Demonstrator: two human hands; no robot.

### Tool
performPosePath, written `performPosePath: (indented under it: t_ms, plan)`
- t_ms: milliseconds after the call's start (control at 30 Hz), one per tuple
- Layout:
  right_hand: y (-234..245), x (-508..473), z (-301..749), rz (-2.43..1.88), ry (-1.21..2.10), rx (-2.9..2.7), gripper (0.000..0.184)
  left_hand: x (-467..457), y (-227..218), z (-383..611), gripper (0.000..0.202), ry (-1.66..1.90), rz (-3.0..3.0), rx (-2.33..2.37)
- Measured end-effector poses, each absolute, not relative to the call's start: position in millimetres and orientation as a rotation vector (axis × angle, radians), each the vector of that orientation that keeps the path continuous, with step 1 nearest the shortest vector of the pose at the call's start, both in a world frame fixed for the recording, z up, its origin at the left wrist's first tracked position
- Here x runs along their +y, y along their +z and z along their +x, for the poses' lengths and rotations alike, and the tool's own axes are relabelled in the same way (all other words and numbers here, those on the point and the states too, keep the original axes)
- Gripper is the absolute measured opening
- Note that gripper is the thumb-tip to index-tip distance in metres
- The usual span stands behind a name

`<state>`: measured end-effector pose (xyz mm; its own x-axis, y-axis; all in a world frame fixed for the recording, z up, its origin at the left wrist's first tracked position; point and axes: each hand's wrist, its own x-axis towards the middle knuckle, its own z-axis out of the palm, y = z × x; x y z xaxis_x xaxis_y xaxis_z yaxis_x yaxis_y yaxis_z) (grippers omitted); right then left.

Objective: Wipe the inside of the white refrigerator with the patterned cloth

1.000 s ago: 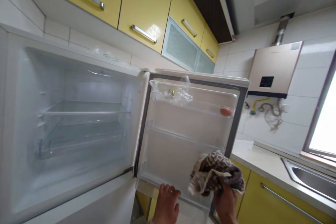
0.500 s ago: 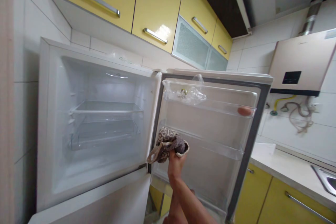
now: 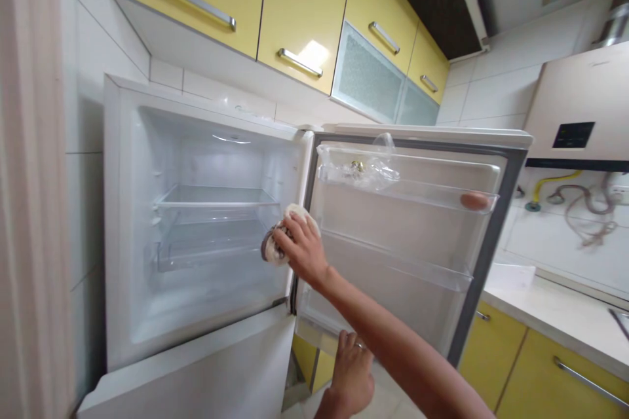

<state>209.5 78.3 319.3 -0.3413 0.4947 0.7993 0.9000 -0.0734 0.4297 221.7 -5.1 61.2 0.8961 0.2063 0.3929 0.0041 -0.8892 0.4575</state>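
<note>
My right hand (image 3: 304, 245) is closed round a bunched brown-and-white patterned cloth (image 3: 273, 249). It holds the cloth against the hinge-side edge of the open upper compartment of a white refrigerator (image 3: 196, 357). Below my right forearm, my left hand (image 3: 352, 370), with a ring on one finger, has its fingers bent at the lower edge of the open refrigerator door (image 3: 393, 236). The fingertips are partly hidden there. On the door's top rack sit a clear plastic bag (image 3: 378, 173) with something small in it and a brown egg (image 3: 474, 201).
Inside the compartment are a clear shelf (image 3: 221, 196) and a lower clear rack (image 3: 211, 255). Yellow wall cabinets (image 3: 304, 6) hang above. To the right are a white counter (image 3: 565, 314) over yellow base cabinets and a wall-mounted water heater (image 3: 584, 111).
My right hand has moved up and left with the cloth, from in front of the door to the compartment's edge. My left hand now shows more fully beneath it. The view has shifted slightly left.
</note>
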Motion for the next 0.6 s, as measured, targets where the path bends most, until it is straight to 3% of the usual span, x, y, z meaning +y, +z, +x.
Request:
performPosePath:
  t_ms: [167, 600]
  plan:
    - [394, 51, 231, -2.198, -0.931, -1.598, 0.033, -10, 82, 206, 0.043, 0.552, 2.630, 0.069]
    - [416, -62, 304, -2.361, -0.465, -1.458, 0.052, -10, 96, 203, 0.040, 0.582, 2.713, 0.070]
